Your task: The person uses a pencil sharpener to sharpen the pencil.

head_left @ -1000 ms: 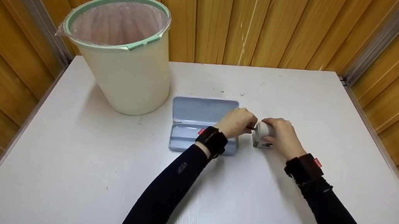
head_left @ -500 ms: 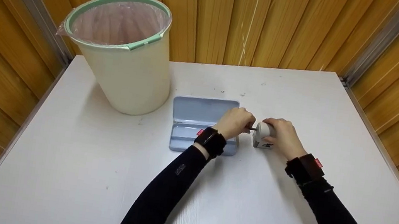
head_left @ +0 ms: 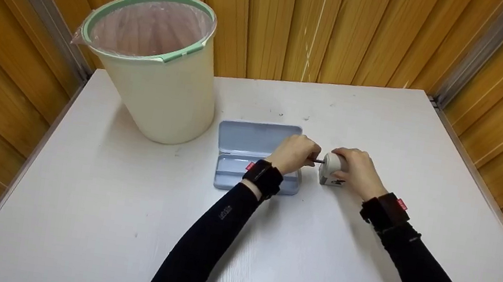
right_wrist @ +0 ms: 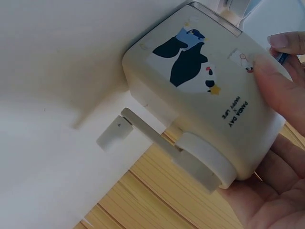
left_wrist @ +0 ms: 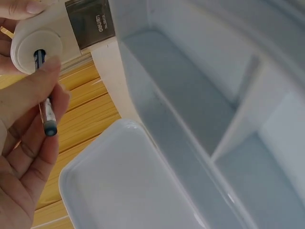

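Note:
In the head view, my left hand (head_left: 295, 154) pinches a dark pencil (left_wrist: 48, 114) between thumb and fingers. The pencil's far end sits in the round hole of a cream crank pencil sharpener (right_wrist: 190, 90); its blunt dark end points toward the left wrist camera. My right hand (head_left: 359, 172) grips the sharpener's rounded top from the right, thumb on the panda-printed side. The sharpener stands on the table, and its crank handle (right_wrist: 147, 133) shows only in the right wrist view. Under my left forearm and wrist, partly hidden, lies an open light-blue pencil case (head_left: 259, 139).
A tall cream bin (head_left: 164, 99) with a green rim and a clear liner stands at the table's back left. Wood-patterned panels (head_left: 345, 31) enclose the white table (head_left: 123, 211) at the back and both sides. The case has divided compartments.
My left hand has shifted slightly left, away from the sharpener, so more of the pencil shows between them. The right hand and sharpener have stayed nearly still.

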Demonstrator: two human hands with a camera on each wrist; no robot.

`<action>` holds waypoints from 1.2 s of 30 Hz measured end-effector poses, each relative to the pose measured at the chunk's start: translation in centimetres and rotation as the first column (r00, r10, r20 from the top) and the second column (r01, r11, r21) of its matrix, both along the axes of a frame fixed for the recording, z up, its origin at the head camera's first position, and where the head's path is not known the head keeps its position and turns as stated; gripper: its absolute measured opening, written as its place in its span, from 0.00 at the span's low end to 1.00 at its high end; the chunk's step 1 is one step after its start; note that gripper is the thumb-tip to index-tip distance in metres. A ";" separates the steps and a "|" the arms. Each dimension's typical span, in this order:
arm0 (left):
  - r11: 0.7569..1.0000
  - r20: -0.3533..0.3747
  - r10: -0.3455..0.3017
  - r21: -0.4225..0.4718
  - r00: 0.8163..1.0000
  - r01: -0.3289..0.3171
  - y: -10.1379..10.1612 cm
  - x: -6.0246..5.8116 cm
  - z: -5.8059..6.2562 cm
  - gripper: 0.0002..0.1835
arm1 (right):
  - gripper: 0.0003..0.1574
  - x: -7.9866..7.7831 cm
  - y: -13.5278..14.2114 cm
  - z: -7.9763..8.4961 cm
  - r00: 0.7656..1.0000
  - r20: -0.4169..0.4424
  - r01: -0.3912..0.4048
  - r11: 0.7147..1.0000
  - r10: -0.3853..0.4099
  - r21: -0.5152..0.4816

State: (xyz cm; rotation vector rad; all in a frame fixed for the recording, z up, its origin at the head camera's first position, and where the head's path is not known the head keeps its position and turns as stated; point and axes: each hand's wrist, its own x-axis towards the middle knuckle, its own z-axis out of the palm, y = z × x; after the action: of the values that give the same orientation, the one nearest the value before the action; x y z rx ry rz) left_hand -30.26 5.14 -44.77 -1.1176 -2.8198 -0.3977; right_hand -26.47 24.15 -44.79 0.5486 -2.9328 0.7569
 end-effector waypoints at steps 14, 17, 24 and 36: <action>0.999 -0.061 0.033 0.037 0.998 -0.030 -2.1 -0.5 -0.6 0.05 | 0.29 -0.1 -0.4 0.0 0.999 -0.034 -0.015 1.000 0.016 0.025; 0.997 -0.076 0.058 0.050 0.995 -0.054 -3.9 -0.7 -0.5 0.04 | 0.29 0.0 -0.3 0.0 1.000 -0.014 -0.002 1.000 0.002 0.030; 0.994 -0.078 0.051 0.099 0.996 -0.043 -8.0 -0.4 -0.1 0.05 | 0.29 0.3 -0.1 0.0 1.000 0.018 0.020 0.999 -0.021 0.037; 0.989 -0.090 0.079 0.130 0.993 -0.067 -10.9 0.5 0.1 0.07 | 0.30 0.2 -0.1 0.0 0.999 0.035 0.018 1.000 -0.019 0.024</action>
State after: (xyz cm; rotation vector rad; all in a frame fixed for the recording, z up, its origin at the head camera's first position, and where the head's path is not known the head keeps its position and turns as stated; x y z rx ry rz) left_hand -29.76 -5.78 -44.64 -0.9786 -2.7015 -0.4952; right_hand -26.23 24.08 -44.83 0.5146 -2.9783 0.7377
